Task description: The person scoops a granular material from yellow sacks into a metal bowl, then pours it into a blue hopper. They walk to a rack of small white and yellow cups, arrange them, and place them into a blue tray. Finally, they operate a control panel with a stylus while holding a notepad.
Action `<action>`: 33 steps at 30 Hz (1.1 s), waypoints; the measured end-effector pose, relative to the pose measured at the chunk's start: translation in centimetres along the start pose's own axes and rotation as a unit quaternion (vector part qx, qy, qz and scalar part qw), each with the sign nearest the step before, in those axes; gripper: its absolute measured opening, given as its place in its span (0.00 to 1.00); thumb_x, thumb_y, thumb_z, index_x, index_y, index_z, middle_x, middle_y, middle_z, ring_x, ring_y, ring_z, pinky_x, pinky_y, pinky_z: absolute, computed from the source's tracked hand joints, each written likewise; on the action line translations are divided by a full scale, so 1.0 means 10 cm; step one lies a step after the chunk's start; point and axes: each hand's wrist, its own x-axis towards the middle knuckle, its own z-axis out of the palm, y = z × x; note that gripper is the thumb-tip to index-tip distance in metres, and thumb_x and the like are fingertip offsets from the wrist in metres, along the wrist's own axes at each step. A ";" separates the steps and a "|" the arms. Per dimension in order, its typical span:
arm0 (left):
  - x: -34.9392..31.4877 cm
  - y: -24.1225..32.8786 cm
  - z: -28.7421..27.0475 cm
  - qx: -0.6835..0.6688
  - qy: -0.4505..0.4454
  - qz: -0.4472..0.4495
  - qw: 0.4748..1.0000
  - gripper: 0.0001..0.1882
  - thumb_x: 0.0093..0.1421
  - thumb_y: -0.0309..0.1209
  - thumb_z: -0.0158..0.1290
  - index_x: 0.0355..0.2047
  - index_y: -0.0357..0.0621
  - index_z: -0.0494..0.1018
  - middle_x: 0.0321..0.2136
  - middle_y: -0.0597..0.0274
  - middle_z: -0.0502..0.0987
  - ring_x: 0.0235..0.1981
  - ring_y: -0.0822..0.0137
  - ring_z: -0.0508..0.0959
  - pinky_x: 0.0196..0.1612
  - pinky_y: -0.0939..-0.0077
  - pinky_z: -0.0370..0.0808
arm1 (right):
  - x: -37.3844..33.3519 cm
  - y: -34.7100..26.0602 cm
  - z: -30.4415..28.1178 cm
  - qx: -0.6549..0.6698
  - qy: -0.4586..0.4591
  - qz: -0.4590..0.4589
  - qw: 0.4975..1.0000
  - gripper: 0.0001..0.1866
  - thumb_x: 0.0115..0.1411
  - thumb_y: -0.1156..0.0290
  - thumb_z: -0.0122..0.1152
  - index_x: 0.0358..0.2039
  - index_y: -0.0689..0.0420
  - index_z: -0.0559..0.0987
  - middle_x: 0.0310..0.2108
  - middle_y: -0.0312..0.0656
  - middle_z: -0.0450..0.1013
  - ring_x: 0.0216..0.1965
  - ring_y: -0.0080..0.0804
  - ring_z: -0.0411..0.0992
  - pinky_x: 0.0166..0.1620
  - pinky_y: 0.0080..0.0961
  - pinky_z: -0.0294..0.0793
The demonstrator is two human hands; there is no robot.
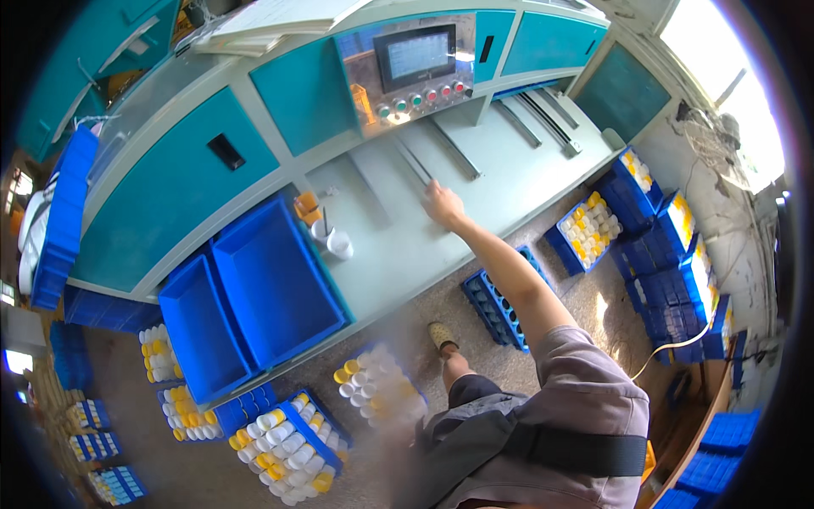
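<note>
Now, right hand (442, 206): it reaches over the pale table (394, 263), and its fingers are bent at the near end of a thin metal bar (413, 159); whether they really grip it, I cannot tell.
Left hand: it is out of view, so its state I cannot tell.
Metal bar: it is at the table top, in front of the screen (417, 58), between other metal strips (455, 148).
White cups (341, 245): they stand close together to the left of the hand, near an orange piece (307, 206).
Blue bins (275, 280): two are side by side, left of the cups.
Floor: crates carry bottles (589, 227), white and yellow.
</note>
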 end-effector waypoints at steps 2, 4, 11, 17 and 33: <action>0.42 0.32 0.55 0.071 -0.126 -0.027 0.989 0.18 0.65 0.37 0.57 0.51 0.42 0.74 0.40 0.64 0.79 0.46 0.68 0.77 0.46 0.72 0.75 | 0.62 -0.12 -0.24 0.004 0.040 -0.022 0.999 0.16 0.61 0.66 0.53 0.47 0.59 0.69 0.36 0.56 0.80 0.39 0.57 0.79 0.41 0.50 0.78; 0.60 0.67 0.86 0.128 -0.066 -0.006 0.990 0.18 0.64 0.36 0.58 0.52 0.42 0.73 0.41 0.63 0.79 0.46 0.68 0.77 0.47 0.73 0.75 | 1.11 -0.24 -0.41 -0.016 0.073 -0.042 0.996 0.13 0.62 0.67 0.51 0.45 0.58 0.69 0.34 0.54 0.80 0.37 0.55 0.80 0.38 0.48 0.79; 0.35 1.61 0.72 0.089 0.217 0.055 0.970 0.20 0.64 0.34 0.58 0.55 0.44 0.72 0.43 0.61 0.78 0.41 0.67 0.79 0.42 0.68 0.78 | 1.70 -0.83 -0.37 -0.046 -0.021 0.035 0.998 0.21 0.62 0.69 0.53 0.54 0.65 0.66 0.41 0.54 0.81 0.45 0.49 0.81 0.46 0.39 0.80; -0.08 1.27 0.29 -0.079 0.284 -0.164 0.941 0.15 0.66 0.37 0.54 0.50 0.46 0.73 0.42 0.61 0.79 0.38 0.63 0.80 0.39 0.66 0.79 | 1.41 -0.54 -0.74 0.057 0.073 -0.017 0.996 0.20 0.59 0.68 0.55 0.52 0.58 0.69 0.36 0.56 0.80 0.41 0.57 0.79 0.44 0.48 0.77; 0.51 1.23 1.06 -0.065 0.237 -0.095 0.965 0.17 0.66 0.40 0.52 0.50 0.44 0.74 0.43 0.55 0.80 0.41 0.60 0.81 0.38 0.64 0.78 | 1.67 -0.42 -1.33 0.162 0.113 -0.106 0.975 0.29 0.65 0.55 0.55 0.67 0.39 0.65 0.35 0.56 0.80 0.39 0.59 0.78 0.43 0.49 0.76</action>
